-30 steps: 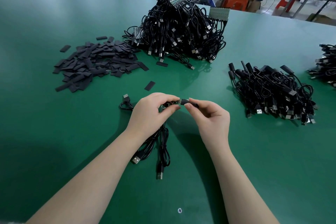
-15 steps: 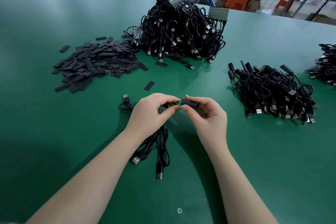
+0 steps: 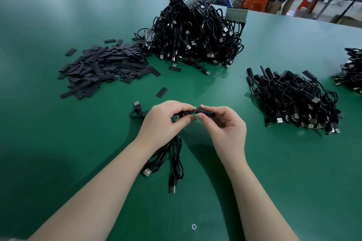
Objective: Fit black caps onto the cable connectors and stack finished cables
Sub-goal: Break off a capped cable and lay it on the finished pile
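At frame centre the left hand pinches a small green circuit-board connector, while the right hand pinches a black cap whose open end meets the board's tip. Black cables trail from the left hand onto the green table. Flat caps lie heaped upper left, uncapped cables top centre, capped cables at right

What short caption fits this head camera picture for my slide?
Left hand holds a bare connector board while the right hand slides a black cap onto it.
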Available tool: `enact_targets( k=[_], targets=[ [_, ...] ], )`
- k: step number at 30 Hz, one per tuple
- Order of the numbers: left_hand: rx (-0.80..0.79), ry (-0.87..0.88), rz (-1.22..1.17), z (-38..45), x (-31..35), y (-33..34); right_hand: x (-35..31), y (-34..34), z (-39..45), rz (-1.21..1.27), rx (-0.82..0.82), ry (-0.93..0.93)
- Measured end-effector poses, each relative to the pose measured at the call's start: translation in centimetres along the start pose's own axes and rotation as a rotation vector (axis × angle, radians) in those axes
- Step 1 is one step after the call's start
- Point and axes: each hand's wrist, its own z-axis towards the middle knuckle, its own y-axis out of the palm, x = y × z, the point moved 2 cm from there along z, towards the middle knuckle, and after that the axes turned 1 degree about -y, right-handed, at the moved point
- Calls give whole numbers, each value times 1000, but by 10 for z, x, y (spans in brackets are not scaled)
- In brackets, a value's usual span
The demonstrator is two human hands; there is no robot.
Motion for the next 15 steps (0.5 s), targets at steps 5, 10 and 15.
enact_targets(
  k=[5,10,15],
  targets=[
    [10,5,-8,-1,1,0,-1,0,2,45,-76,67],
    [-1,-63,-51,-3,1,-1,0,1,3,45,-117,118],
    [-16,-56,-63,-3,8,-1,2,2,2,109,-80,162]
  ],
)
